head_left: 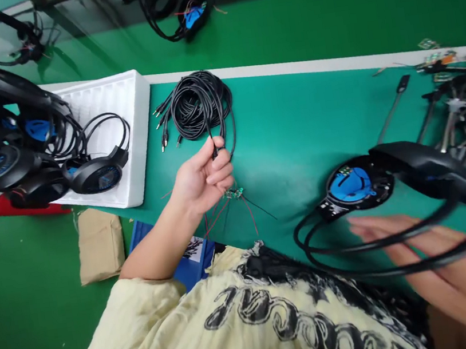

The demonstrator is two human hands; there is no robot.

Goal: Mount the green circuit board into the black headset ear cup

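Right hand (449,265) open, blurred, by a headset (358,183); left hand (201,182) closed on a cable (221,135) (circuit board (234,193) dangling)

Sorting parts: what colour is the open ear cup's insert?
The insert is bright blue, in the head view.

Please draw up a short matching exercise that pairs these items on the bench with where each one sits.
Items:
1. coiled black cable bundle
2. white foam tray
3. small green circuit board
4. blue-centred black headset ear cup

Places:
A. just below the left hand
B. beside the right hand
C. under stacked headsets
D. on the green bench mat beyond the left hand

Pairs: 1-D, 2-C, 3-A, 4-B
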